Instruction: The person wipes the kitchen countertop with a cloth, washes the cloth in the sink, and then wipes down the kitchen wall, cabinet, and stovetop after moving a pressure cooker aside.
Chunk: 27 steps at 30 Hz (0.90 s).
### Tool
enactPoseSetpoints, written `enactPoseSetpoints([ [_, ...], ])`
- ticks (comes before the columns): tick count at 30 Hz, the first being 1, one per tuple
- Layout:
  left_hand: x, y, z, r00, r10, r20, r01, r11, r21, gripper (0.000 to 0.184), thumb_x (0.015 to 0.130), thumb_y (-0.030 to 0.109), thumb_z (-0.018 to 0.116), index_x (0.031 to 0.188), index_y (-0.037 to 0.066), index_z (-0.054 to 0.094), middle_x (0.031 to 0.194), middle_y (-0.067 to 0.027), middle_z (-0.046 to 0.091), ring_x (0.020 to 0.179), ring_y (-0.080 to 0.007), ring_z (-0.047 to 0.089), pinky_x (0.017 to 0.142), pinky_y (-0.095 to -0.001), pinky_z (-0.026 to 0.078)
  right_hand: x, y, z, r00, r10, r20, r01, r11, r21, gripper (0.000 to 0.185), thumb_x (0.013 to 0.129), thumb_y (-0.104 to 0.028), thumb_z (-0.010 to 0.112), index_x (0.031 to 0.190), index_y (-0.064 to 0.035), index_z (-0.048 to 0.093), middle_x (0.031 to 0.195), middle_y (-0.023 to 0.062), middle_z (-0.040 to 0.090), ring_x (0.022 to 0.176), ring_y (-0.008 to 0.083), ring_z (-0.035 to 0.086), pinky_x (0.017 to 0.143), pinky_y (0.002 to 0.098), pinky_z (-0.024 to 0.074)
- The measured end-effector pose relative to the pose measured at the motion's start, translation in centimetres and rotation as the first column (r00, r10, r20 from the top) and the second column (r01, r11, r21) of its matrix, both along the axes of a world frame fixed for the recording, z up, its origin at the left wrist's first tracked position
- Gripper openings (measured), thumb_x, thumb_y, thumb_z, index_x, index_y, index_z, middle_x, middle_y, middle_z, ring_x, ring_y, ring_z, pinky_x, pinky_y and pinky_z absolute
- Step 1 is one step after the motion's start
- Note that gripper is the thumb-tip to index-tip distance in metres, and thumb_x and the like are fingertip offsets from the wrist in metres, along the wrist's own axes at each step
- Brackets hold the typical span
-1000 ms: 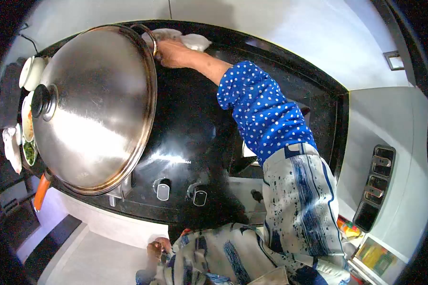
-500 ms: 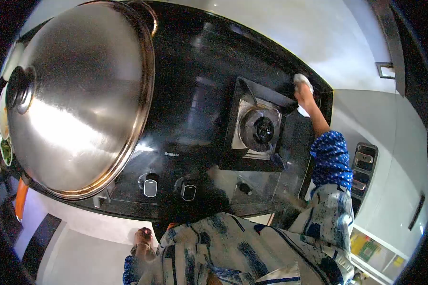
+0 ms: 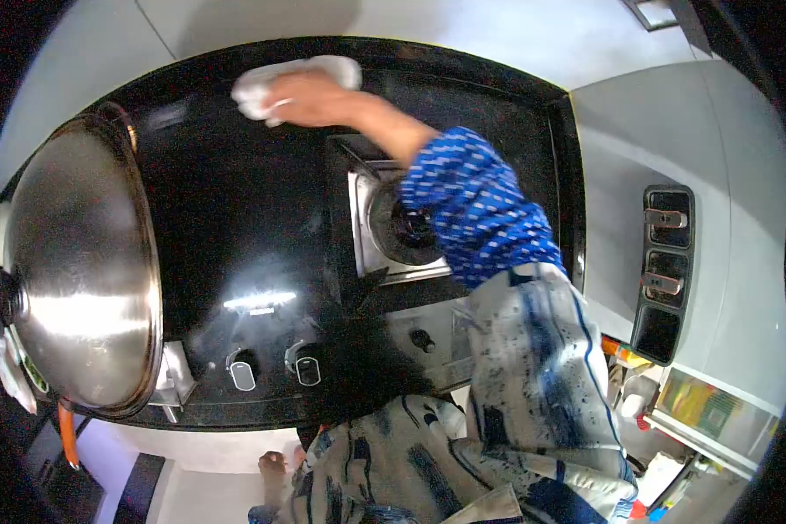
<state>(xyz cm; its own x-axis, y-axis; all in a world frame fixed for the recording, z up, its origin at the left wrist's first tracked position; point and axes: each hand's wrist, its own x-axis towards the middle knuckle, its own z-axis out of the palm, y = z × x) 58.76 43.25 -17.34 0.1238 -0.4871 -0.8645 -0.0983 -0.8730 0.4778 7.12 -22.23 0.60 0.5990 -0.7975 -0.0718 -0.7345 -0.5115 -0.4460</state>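
My right hand [image 3: 310, 98] is closed on a white cloth [image 3: 339, 70], which lies against the black glass stovetop [image 3: 236, 218] near its back edge. The hand and cloth are a little smeared by motion. Under my right forearm, the right burner [image 3: 410, 225] with its square black surround is partly hidden by my blue sleeve. My left hand [image 3: 273, 465] is low beside my body, in front of the stove's front edge. Its fingers look curled, and nothing shows in them.
A large domed steel lid [image 3: 87, 271] covers the left side of the stove. An orange handle [image 3: 68, 434] juts out below it. Two control knobs [image 3: 243, 374] sit at the front. A dark divided tray [image 3: 668, 271] and an open shelf unit [image 3: 716, 410] stand at the right.
My right hand has swept the white cloth leftward along the back of the stovetop from the right corner. The view has shifted, and my left hand stays low beside my body.
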Motion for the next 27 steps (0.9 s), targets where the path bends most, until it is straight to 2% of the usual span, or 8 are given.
enactPoseSetpoints([
  [1,0.6,0.5,-0.5,0.923,0.34,-0.178,-0.32,0.938,0.132,0.021,0.079,0.024,0.057,0.073,0.004,0.053,0.065,-0.0132,0.058,0.054,-0.0265,0.058,0.046,-0.0396,0.052,-3.9,1.7,0.2,0.996,-0.065,-0.054,0.061,0.995,-0.084,0.026,0.079,-0.026,0.057,0.1,-0.0132,0.064,0.103,0.0138,0.06,0.093,0.0305,0.058,0.083,0.0416,0.0444],
  [6,-1.4,-1.3,-0.9,0.741,0.584,-0.33,-0.512,0.811,0.285,0.03,0.079,0.031,0.047,0.063,0.006,0.052,0.061,-0.0103,0.055,0.054,-0.0248,0.053,0.044,-0.0375,0.045,-23.5,7.9,-1.6,0.935,-0.353,0.039,0.352,0.904,-0.242,0.021,0.079,-0.02,0.056,0.096,-0.0128,0.067,0.1,0.0118,0.063,0.092,0.0294,0.058,0.083,0.0371,0.0462],
  [9,-2.3,-2.7,-0.8,0.788,0.564,-0.247,-0.495,0.818,0.292,0.023,0.079,0.024,0.046,0.067,0.005,0.054,0.061,-0.0117,0.056,0.05,-0.0247,0.052,0.042,-0.0338,0.044,-26.5,10.8,-1.2,0.869,-0.485,0.1,0.494,0.863,-0.109,0.019,0.084,-0.011,0.055,0.1,-0.0055,0.063,0.106,0.0119,0.06,0.1,0.0257,0.056,0.088,0.0337,0.044],
  [12,-1.9,-5.0,-0.3,0.99,-0.141,0.007,0.141,0.99,0.005,0.023,0.079,0.024,0.043,0.068,0.005,0.054,0.06,-0.0112,0.056,0.05,-0.0241,0.053,0.042,-0.0338,0.043,-25.4,13.6,-1.2,0.785,-0.617,-0.05,0.562,0.744,-0.361,0.026,0.087,-0.023,0.051,0.103,-0.0061,0.061,0.099,0.019,0.057,0.092,0.0364,0.054,0.08,0.041,0.0436],
  [17,-0.3,-6.6,-0.2,0.968,-0.25,-0.012,0.247,0.962,-0.114,0.013,0.077,0.008,0.053,0.064,0.007,0.055,0.058,-0.0064,0.057,0.046,-0.0187,0.053,0.041,-0.0295,0.044,-24.0,23.1,-0.9,0.718,-0.669,-0.191,0.59,0.731,-0.342,0.023,0.086,-0.02,0.048,0.1,-0.0056,0.059,0.085,0.0187,0.053,0.082,0.0349,0.051,0.072,0.0435,0.0411],
  [22,-2.0,-7.1,0.2,0.983,-0.184,-0.012,0.183,0.982,-0.055,0.017,0.078,0.006,0.053,0.061,0.006,0.053,0.056,-0.0079,0.056,0.047,-0.0185,0.054,0.041,-0.0298,0.044,-19.0,36.7,0.1,0.616,-0.763,-0.196,0.748,0.645,-0.156,0.025,0.081,-0.008,0.053,0.104,-0.0071,0.059,0.087,0.0149,0.049,0.082,0.0335,0.05,0.072,0.0417,0.0411],
  [24,-2.0,-6.3,-1.7,0.882,0.428,-0.196,-0.393,0.899,0.192,0.031,0.083,0.019,0.042,0.055,0.008,0.049,0.054,-0.0115,0.054,0.045,-0.0241,0.051,0.043,-0.0336,0.044,-16.6,36.8,2.3,0.625,-0.757,-0.188,0.727,0.653,-0.211,0.024,0.079,-0.006,0.053,0.102,-0.0073,0.06,0.087,0.0147,0.05,0.083,0.0333,0.051,0.072,0.0421,0.0428],
  [27,-0.5,-5.5,-4.5,0.947,0.224,-0.23,-0.168,0.957,0.239,0.037,0.083,0.024,0.035,0.053,0.009,0.049,0.054,-0.0125,0.053,0.044,-0.0276,0.049,0.045,-0.0358,0.046,-19.3,32.3,-0.7,0.646,-0.748,-0.152,0.657,0.646,-0.389,0.023,0.078,-0.005,0.053,0.1,-0.0054,0.06,0.095,0.0162,0.053,0.088,0.0351,0.052,0.073,0.044,0.0442],
])
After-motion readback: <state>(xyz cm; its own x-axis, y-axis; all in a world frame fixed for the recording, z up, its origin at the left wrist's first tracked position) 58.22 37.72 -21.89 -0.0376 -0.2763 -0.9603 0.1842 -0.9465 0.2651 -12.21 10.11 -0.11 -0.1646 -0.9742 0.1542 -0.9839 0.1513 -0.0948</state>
